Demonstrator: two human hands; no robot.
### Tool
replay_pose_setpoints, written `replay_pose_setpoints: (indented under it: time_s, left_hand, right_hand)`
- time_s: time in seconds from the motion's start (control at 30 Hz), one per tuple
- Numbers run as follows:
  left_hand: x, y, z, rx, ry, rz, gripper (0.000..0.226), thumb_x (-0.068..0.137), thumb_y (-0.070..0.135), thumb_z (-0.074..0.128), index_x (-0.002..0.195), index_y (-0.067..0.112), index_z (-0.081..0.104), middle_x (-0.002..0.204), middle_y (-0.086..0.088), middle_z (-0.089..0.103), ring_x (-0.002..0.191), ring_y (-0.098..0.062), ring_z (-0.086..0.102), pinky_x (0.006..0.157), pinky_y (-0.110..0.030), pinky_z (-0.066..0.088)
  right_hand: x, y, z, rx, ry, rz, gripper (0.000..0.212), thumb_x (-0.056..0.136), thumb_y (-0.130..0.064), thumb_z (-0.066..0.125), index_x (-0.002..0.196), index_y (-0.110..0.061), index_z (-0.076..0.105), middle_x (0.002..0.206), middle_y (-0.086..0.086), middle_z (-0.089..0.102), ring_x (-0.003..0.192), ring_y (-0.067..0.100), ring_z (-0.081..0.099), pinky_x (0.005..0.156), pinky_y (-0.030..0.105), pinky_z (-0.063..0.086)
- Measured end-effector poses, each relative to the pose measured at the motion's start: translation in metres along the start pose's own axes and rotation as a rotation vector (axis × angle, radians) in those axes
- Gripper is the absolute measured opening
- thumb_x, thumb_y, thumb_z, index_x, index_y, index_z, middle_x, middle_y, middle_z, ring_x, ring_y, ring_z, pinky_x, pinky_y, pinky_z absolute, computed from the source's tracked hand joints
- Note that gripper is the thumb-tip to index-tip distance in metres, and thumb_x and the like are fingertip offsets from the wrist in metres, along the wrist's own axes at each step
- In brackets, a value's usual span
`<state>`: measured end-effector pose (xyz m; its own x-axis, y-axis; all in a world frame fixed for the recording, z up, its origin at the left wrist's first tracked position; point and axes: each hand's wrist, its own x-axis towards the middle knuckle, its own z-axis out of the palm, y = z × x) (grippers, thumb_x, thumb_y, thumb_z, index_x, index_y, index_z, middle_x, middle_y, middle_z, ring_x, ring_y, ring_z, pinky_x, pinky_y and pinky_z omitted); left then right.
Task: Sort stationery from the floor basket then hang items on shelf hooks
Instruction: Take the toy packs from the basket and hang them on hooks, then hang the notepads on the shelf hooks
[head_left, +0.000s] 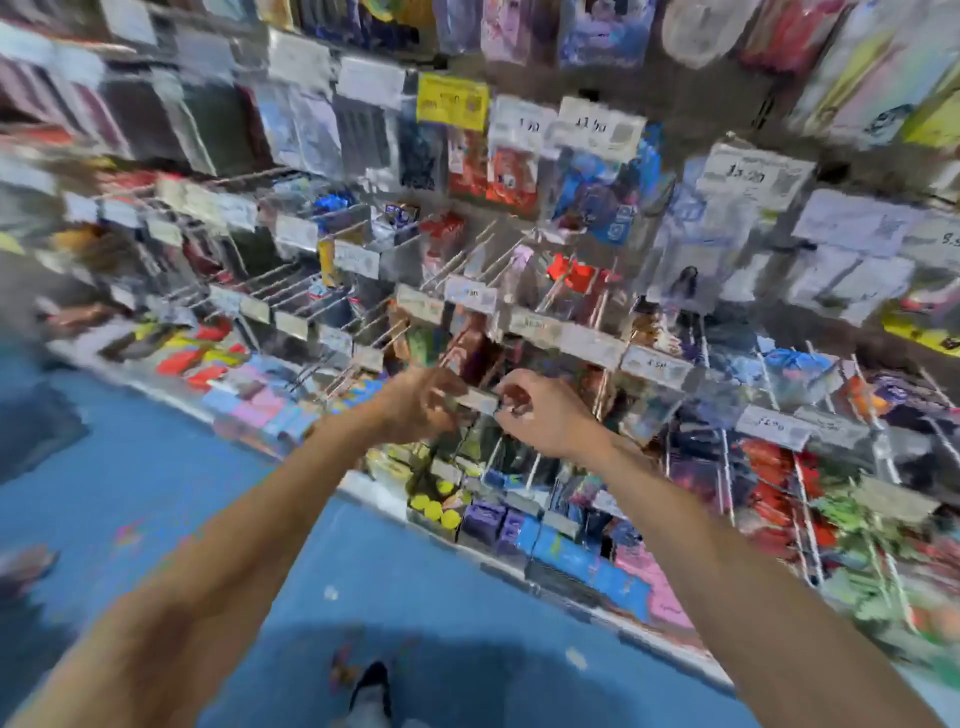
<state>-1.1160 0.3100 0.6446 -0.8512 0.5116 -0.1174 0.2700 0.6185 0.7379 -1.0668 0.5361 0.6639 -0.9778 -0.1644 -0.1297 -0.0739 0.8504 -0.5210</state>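
Note:
Both my hands reach out to one shelf hook with a white price tag (478, 401) at its tip. My left hand (421, 408) has its fingers curled at the tag's left end. My right hand (535, 413) pinches at the tag's right end, fingers bent. Below the tag hangs a dark clear-wrapped packet (480, 441), and the blur hides whether either hand holds it. The floor basket is out of view.
A tall pegboard display (571, 218) of hanging stationery packets and price tags fills the frame, with long bare metal hooks (291, 286) sticking out at left. Boxed goods line the bottom shelf (545, 545). Blue floor (156, 467) lies below, and my shoe (371, 686) shows at the bottom.

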Motion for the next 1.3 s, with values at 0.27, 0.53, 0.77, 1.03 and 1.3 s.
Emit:
replay_pose_setpoints:
  time_s: [0.27, 0.53, 0.77, 1.03, 1.3]
  left_hand:
    - [-0.217, -0.065, 0.070, -0.166, 0.208, -0.495, 0.055, 0.087, 0.027, 0.076, 0.135, 0.008, 0.058, 0.138, -0.009, 0.060, 0.122, -0.029, 0.061, 0.103, -0.035, 0.049]
    - [-0.502, -0.097, 0.159, -0.349, 0.637, -0.967, 0.056, 0.091, 0.023, 0.076, 0.138, 0.001, 0.054, 0.139, -0.014, 0.058, 0.110, -0.026, 0.061, 0.065, -0.013, 0.038]
    - [-0.766, -0.047, 0.273, -0.532, 0.960, -1.357, 0.054, 0.093, 0.022, 0.072, 0.141, 0.004, 0.054, 0.141, -0.004, 0.057, 0.122, -0.019, 0.057, 0.091, -0.015, 0.038]
    - [-1.012, 0.028, 0.370, -0.587, 1.229, -1.665, 0.041, 0.096, 0.031, 0.065, 0.132, 0.012, 0.057, 0.138, -0.002, 0.052, 0.126, -0.024, 0.053, 0.100, -0.036, 0.045]
    - [-1.135, 0.070, 0.415, -0.697, 1.579, -1.838, 0.033, 0.100, 0.024, 0.063, 0.130, 0.011, 0.057, 0.132, -0.002, 0.057, 0.121, -0.025, 0.057, 0.104, -0.045, 0.048]
  right_hand:
    - [-0.041, -0.057, 0.116, -0.200, -0.414, -0.284, 0.042, 0.092, -0.030, 0.070, 0.127, -0.010, 0.057, 0.114, 0.003, 0.061, 0.109, 0.027, 0.060, 0.077, 0.027, 0.037]
    - [-0.152, -0.231, 0.279, -0.358, -0.777, -0.801, 0.042, 0.093, -0.020, 0.072, 0.129, -0.002, 0.060, 0.123, 0.011, 0.069, 0.111, 0.027, 0.066, 0.091, 0.024, 0.041]
    - [-0.358, -0.374, 0.415, -0.440, -1.053, -1.149, 0.039, 0.094, -0.020, 0.070, 0.129, -0.008, 0.060, 0.115, 0.012, 0.068, 0.096, 0.023, 0.062, 0.071, 0.017, 0.036]
    - [-0.611, -0.485, 0.526, -0.451, -1.227, -1.465, 0.030, 0.093, -0.020, 0.068, 0.121, -0.010, 0.064, 0.116, 0.008, 0.069, 0.107, 0.029, 0.065, 0.099, 0.026, 0.044]
    - [-0.771, -0.575, 0.594, -0.456, -1.441, -1.673, 0.033, 0.095, -0.028, 0.067, 0.123, -0.013, 0.059, 0.109, 0.001, 0.064, 0.097, 0.021, 0.060, 0.081, 0.028, 0.042]
